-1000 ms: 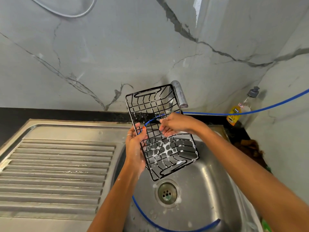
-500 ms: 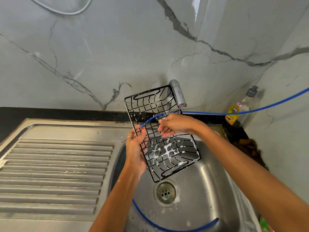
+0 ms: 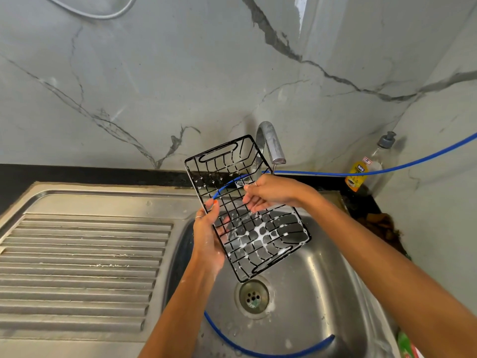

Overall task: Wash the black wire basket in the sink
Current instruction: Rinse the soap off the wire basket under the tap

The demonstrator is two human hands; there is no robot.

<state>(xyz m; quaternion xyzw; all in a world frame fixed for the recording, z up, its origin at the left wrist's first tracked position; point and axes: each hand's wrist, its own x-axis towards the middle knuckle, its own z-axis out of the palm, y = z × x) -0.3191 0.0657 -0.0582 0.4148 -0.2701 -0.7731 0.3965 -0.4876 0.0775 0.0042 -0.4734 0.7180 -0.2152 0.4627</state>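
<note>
Tap (image 3: 271, 143) and blue hose (image 3: 361, 173) behind basket (image 3: 247, 210).

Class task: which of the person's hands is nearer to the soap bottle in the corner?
Right. The right hand is on the basket's bottle-side edge; the left hand grips the opposite edge, farther from the soap bottle.

- A yellow label is carried by the soap bottle (image 3: 371, 166) in the corner; letters like "BAY6" are seen on it, too blurred to be read surely
- A small white-and-red tag above it cannot be read
</note>
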